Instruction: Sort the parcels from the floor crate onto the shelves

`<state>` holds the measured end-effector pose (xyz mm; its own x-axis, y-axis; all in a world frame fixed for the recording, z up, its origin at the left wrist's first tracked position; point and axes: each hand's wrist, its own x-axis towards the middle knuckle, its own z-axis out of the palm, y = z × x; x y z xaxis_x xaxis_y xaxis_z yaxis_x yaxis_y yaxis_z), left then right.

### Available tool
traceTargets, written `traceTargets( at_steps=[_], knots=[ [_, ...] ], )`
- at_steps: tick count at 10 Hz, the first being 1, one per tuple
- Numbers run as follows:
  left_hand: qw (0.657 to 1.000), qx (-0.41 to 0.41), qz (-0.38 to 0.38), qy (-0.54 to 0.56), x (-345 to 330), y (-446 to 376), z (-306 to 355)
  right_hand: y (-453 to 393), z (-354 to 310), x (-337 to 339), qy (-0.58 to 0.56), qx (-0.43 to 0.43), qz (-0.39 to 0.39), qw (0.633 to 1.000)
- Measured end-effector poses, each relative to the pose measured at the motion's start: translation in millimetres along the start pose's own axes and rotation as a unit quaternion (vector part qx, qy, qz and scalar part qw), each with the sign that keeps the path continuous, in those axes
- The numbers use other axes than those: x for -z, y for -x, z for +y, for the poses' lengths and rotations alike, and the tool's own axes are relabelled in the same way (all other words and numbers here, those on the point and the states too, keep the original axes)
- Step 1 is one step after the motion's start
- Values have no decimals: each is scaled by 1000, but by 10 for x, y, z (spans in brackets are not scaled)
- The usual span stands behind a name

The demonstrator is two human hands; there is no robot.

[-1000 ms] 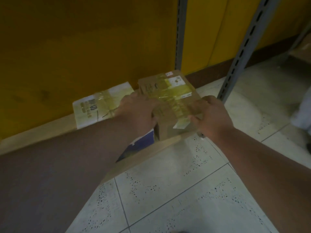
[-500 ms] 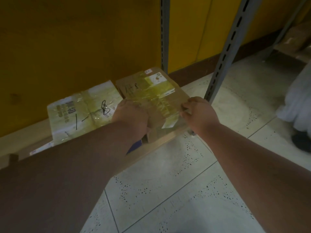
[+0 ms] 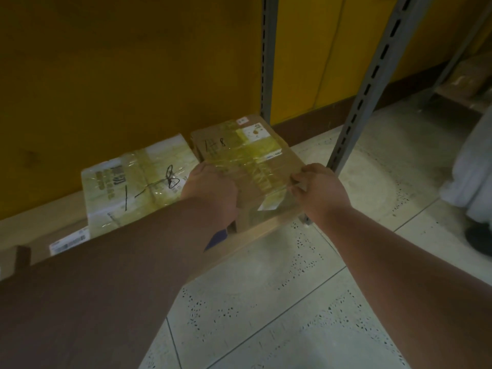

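Note:
A brown cardboard parcel [image 3: 245, 153] wrapped in yellow tape, marked "1-8", sits at the right end of the low wooden shelf [image 3: 255, 233]. My left hand [image 3: 210, 190] grips its near left corner. My right hand [image 3: 319, 190] grips its near right corner, fingers curled over the edge. Left of it lies a pale taped parcel [image 3: 133, 187] with "1-8" written in black, touching or almost touching the brown one. The floor crate is out of view.
Grey slotted shelf uprights stand behind [image 3: 266, 57] and to the right [image 3: 372, 81] of the parcel, before a yellow wall. Another flat box with a barcode label [image 3: 68, 243] lies at the shelf's left. A person's white clothing and dark shoe [image 3: 476, 182] are at the far right.
The view has drifted right and down, so both parcels sit more to the left. My hands keep the same hold on the brown parcel, which has settled a little deeper on the shelf.

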<state>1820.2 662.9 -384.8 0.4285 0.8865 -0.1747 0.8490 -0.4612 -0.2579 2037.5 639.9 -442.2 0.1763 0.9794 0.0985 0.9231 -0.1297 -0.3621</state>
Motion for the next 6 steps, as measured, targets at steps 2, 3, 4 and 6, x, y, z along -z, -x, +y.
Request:
traceTargets(
  at_steps=[2, 3, 4, 6],
  knots=[
    [1000, -1, -1, 1, 6, 3, 13, -21, 1, -11, -13, -4, -10, 1000],
    [1000, -7, 10, -2, 20, 24, 15, 71, -39, -18, -31, -1, 1, 1000],
    [997, -11, 54, 62, -3, 89, 22, 197, -104, -20, -59, 2, 46, 997],
    [977, -48, 117, 171, -78, 433, 19, 703, -399, 160, -129, -21, 79, 988]
  ],
)
